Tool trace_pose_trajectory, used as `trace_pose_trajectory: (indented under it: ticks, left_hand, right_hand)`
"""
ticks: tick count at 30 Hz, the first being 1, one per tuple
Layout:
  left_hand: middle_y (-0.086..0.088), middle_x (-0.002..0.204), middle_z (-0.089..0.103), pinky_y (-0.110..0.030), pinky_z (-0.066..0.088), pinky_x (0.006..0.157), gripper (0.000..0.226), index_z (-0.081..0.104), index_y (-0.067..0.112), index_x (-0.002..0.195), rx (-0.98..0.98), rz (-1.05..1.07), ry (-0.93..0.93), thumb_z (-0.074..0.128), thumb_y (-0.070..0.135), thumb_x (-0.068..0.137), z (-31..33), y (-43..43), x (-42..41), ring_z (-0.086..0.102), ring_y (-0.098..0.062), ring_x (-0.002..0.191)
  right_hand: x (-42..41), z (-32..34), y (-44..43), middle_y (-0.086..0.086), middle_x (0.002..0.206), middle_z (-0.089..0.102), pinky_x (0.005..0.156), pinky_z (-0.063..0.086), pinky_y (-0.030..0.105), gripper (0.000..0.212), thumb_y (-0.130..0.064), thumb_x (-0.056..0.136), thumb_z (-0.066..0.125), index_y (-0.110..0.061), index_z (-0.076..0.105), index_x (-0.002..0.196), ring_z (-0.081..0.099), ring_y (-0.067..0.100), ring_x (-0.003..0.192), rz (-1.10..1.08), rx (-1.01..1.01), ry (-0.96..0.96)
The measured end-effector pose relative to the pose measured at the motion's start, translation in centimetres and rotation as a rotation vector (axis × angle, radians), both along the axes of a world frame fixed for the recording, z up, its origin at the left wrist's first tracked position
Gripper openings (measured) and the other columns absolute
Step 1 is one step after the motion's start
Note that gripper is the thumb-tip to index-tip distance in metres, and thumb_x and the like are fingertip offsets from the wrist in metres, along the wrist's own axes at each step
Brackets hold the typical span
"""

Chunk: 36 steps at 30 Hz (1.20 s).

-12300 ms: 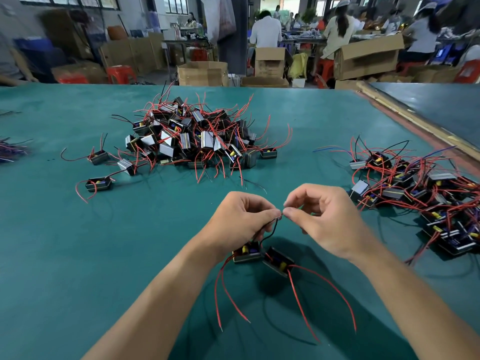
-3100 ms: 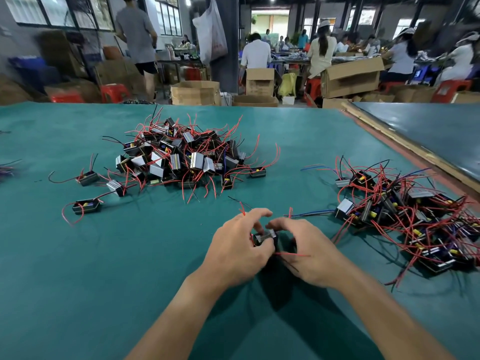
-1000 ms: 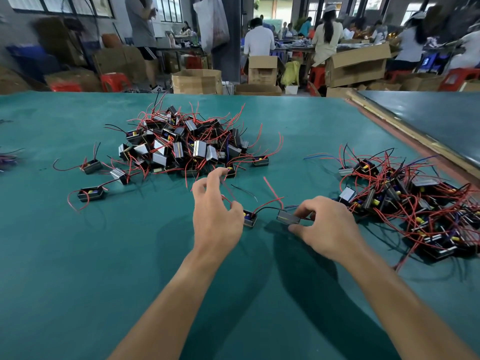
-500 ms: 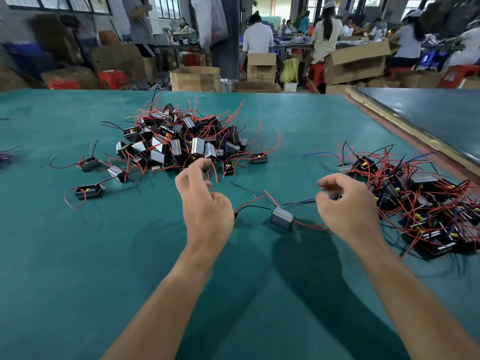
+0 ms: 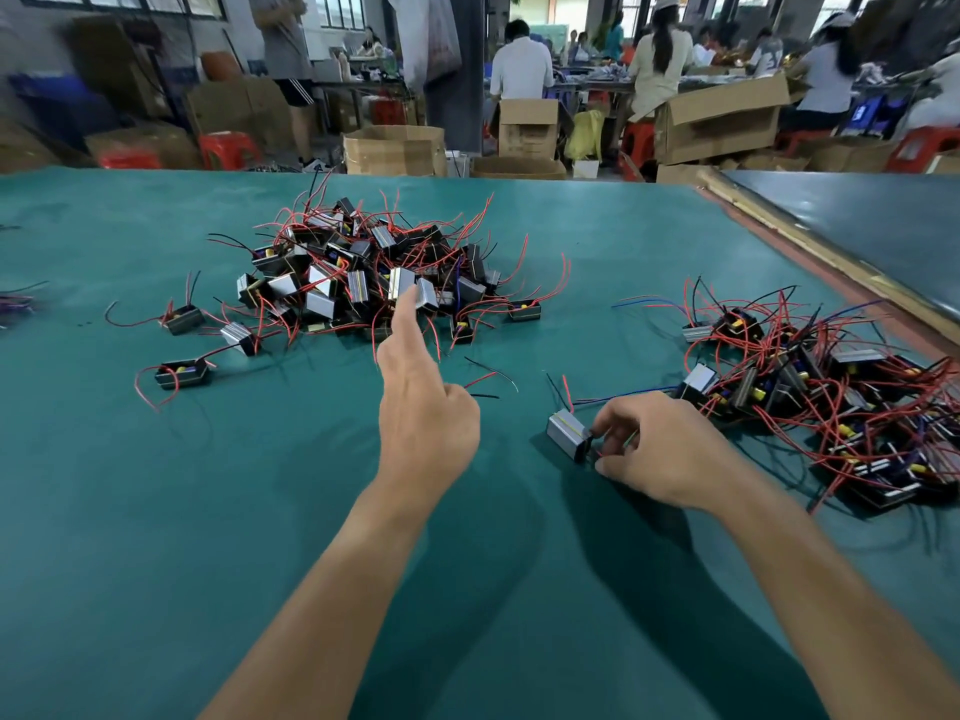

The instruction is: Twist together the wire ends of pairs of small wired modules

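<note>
Green felt covers the table (image 5: 156,511), and beyond its far edge cardboard boxes (image 5: 395,150), red stools (image 5: 228,150) and seated people (image 5: 522,70) fill the workshop. Centre of the table, the big heap (image 5: 363,262) of modules bristles with red and black wires. Now the left hand (image 5: 426,413): it reaches toward that heap, index finger straight, tip right at a silver block (image 5: 427,297) on the near edge. The other fingers are folded under, and I cannot tell whether they hold anything. Loose red and black wire ends (image 5: 483,381) lie on the felt just beside that hand. Over to the right hand (image 5: 660,449): thumb and fingertips pinch one end of a silver module (image 5: 569,436), low at the table, short wires sticking up behind it. Just beyond sits the second heap (image 5: 831,397), all tangle, with a blue wire (image 5: 639,391) trailing toward the pinched piece. Three stray modules (image 5: 183,320) lie left of the big heap.
</note>
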<state>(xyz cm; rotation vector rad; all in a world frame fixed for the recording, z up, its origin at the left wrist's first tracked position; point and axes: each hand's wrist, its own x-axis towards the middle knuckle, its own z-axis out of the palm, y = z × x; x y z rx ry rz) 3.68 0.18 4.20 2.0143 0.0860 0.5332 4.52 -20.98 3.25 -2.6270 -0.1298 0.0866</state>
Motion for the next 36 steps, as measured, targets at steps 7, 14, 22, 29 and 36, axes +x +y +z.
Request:
trace_pose_trajectory:
  ticks: [7,14,22,29,36]
  left_hand:
    - [-0.003,0.149,0.019,-0.046,0.054,0.081,0.108,-0.005,0.053,0.148,0.063,-0.016,0.061,0.051,-0.008,0.079,0.2,0.6,0.1,0.047,-0.012,0.076]
    - [-0.007,0.147,0.029,-0.039,0.049,0.091,0.058,0.052,0.027,0.133,0.327,-0.023,0.110,0.067,0.006,0.082,-0.5,0.8,0.3,0.056,-0.026,0.101]
    - [0.003,0.102,0.068,-0.029,0.042,0.073,0.014,0.076,0.020,0.094,0.373,0.055,-0.004,0.062,0.021,0.094,-1.0,1.1,0.7,0.060,-0.018,0.088]
    - [-0.007,0.126,0.055,-0.025,0.032,0.099,0.025,0.071,0.030,0.118,0.292,0.016,0.012,0.054,0.030,0.100,-0.7,0.6,0.7,0.043,-0.021,0.124]
    - [-0.011,0.151,0.027,-0.026,0.024,0.105,0.030,0.065,0.036,0.127,0.280,0.102,-0.055,0.049,0.035,0.101,0.0,0.6,0.4,0.029,-0.031,0.128]
  right_hand:
    - [0.1,-0.2,-0.1,-0.012,0.071,0.069,0.063,0.048,0.026,0.017,-0.016,0.078,0.076,-0.029,0.065,0.082,0.054,0.002,0.055,0.052,0.155,-0.070]
    - [0.0,0.6,0.4,0.021,0.082,0.073,0.052,0.052,0.028,0.005,0.002,0.090,0.066,-0.002,0.066,0.092,0.058,0.022,0.056,-0.055,0.726,0.085]
    - [-0.1,0.1,0.7,0.007,0.048,0.062,0.045,0.040,0.024,0.011,-0.020,0.098,0.058,-0.011,0.062,0.093,0.049,0.017,0.037,0.002,0.512,0.203]
    - [0.1,-0.1,0.3,-0.020,0.061,0.063,0.065,0.044,0.026,0.012,-0.031,0.087,0.066,-0.035,0.062,0.077,0.059,0.003,0.064,-0.027,0.041,-0.163]
    - [-0.5,-0.7,1.4,-0.015,0.098,0.059,0.088,0.050,0.036,0.021,-0.039,0.090,0.061,-0.037,0.065,0.111,0.060,0.010,0.087,0.147,0.081,-0.074]
